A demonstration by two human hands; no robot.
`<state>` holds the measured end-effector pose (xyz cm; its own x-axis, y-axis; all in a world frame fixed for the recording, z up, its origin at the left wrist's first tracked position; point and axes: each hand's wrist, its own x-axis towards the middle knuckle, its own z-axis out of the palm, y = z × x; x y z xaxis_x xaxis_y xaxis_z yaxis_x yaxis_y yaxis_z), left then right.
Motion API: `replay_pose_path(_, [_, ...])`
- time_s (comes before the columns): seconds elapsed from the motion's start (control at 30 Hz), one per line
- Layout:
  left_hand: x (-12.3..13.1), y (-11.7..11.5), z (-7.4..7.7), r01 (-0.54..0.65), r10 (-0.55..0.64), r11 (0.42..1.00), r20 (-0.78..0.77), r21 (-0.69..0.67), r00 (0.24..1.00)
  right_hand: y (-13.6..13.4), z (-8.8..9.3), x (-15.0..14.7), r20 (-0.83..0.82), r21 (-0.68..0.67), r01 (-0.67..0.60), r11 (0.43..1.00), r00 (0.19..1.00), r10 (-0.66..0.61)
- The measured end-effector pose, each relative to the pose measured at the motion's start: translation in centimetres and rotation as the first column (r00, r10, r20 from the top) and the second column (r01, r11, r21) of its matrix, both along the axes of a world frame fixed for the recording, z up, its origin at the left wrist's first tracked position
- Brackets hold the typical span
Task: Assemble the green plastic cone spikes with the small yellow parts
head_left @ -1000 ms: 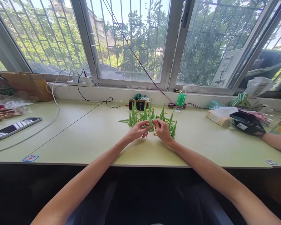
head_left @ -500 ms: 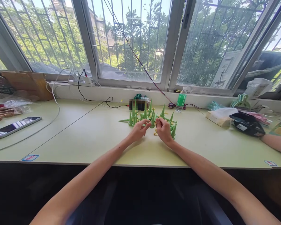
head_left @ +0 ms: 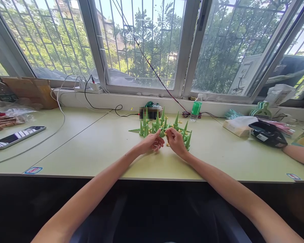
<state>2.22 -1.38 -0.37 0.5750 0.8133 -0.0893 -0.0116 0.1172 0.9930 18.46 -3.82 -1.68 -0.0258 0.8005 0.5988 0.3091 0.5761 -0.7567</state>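
Both hands meet just in front of a cluster of green plastic cones [head_left: 176,120] on the table, with small yellow pieces [head_left: 179,122] among them. My left hand [head_left: 150,143] steadies a green cone [head_left: 162,132] with its thumb side, the index finger stretched along it and the other fingers loosely curled. My right hand [head_left: 176,140] pinches a small yellow piece [head_left: 166,133] against that cone's right side. Fingers partly cover both. Another yellow piece [head_left: 168,144] lies on the table below the hands. More cones stand to the right of my right hand.
Behind the cones is a dark, blurred-out object [head_left: 150,113]. A green-labelled bottle [head_left: 196,108] stands near the window ledge. At left lie a phone [head_left: 17,137] and a white cable [head_left: 62,125]. A tissue box [head_left: 236,127], a black item [head_left: 267,134] and another person's arm [head_left: 300,156] are at right.
My left hand has shifted slightly down and turned, its index finger now straighter. The cone between the hands has moved a little left and lower. My right hand has edged left towards it.
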Motion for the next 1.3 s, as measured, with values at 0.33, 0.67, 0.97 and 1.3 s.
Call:
replay_pose_path(0.33, [-0.2,0.0,0.4,-0.018,0.02,1.0,0.076,-0.02,0.997,0.0,0.1,0.0,0.018,0.002,-0.045,0.999,0.999,0.045])
replay_pose_path(0.67, [-0.4,0.0,-0.1,-0.039,0.038,0.957,0.008,0.289,0.999,0.5,-0.3,0.2,0.062,0.02,0.001,1.0,0.998,-0.002])
replay_pose_path(0.97, [-0.1,-0.8,0.1,-0.108,0.183,0.824,-0.081,0.556,0.98,0.7,-0.4,0.1,0.07,0.049,0.042,0.998,0.997,-0.046])
replay_pose_path(1.3, [0.1,0.0,-0.9,-0.174,0.302,0.661,-0.047,0.73,0.952,0.7,-0.4,0.1,0.069,0.047,0.067,0.997,0.995,-0.07])
